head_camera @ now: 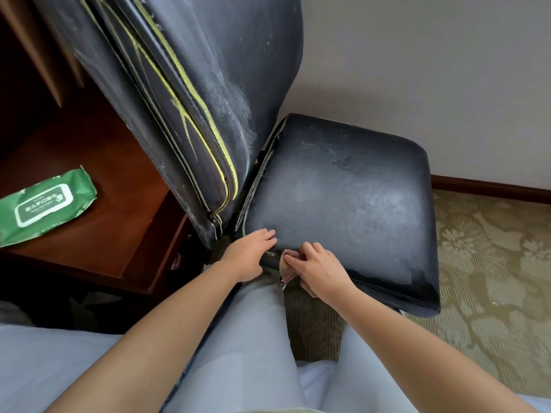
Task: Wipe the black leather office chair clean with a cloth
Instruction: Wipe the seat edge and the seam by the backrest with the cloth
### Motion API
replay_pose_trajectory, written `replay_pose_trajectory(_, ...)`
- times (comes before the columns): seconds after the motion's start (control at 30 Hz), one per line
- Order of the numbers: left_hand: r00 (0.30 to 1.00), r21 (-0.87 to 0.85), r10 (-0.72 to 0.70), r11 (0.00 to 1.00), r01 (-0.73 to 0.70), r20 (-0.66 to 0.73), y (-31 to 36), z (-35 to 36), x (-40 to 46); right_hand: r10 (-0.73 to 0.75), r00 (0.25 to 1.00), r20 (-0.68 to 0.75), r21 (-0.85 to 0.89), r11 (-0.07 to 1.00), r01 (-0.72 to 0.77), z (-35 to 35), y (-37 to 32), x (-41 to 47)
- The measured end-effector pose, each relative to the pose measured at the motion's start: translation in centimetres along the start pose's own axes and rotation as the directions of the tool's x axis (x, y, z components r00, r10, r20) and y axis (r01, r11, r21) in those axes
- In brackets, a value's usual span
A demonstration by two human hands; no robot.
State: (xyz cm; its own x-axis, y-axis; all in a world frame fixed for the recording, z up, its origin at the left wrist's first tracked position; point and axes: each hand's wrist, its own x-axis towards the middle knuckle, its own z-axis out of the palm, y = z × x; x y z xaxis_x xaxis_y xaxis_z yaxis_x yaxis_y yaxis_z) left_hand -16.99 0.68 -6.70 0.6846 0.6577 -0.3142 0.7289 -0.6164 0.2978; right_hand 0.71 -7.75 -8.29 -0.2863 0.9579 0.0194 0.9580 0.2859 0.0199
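We look down at the black chair [343, 198], which stands between a wooden desk [98, 204] on our left and a pale wall [417, 70] on our right. Its seat [351, 204] points toward the right, away from the desk, and its tall backrest [193, 93] runs up and away from us, leaning toward the upper left. Both are streaked with pale dusty smears.

Our left hand [250, 251] rests on the near left corner of the seat, fingers straight and close together, pressing flat on the leather. Just beside it, our right hand [316, 266] has its fingers curled around a crumpled pinkish cloth [287, 265] at the seat's near edge. The two hands are close but apart.

A green pack of wipes [44, 207] lies flat on the desk. Patterned carpet [492, 263] covers the floor under the chair, and our legs in pale trousers [247, 338] reach toward the seat.
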Motion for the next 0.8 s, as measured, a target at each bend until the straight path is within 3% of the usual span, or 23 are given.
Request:
replay_pose_trajectory(0.2,1.0,0.013,-0.005,1.0,0.005,-0.014,-0.5,0.0,0.0,-0.049,0.998,-0.034,-0.036,0.998,0.048,-0.2,-1.8,2.4)
replay_pose_trajectory(0.4,0.998,0.142,0.021,0.99,-0.012,-0.065,-1.1,0.0,-0.4,-0.076,0.996,-0.043,-0.03,0.997,0.075,0.2,-0.4,0.9)
replay_pose_trajectory(0.57,0.994,0.063,-0.015,0.998,0.022,-0.112,-1.1,-0.1,-0.2,-0.081,0.996,-0.043,-0.038,0.996,0.079,0.0,-2.1,2.6)
replay_pose_trajectory(0.8,0.998,0.049,0.004,0.999,-0.001,-0.06,-1.7,-0.1,-0.2,-0.095,0.995,-0.025,-0.041,0.995,0.093,0.2,-1.6,2.0)
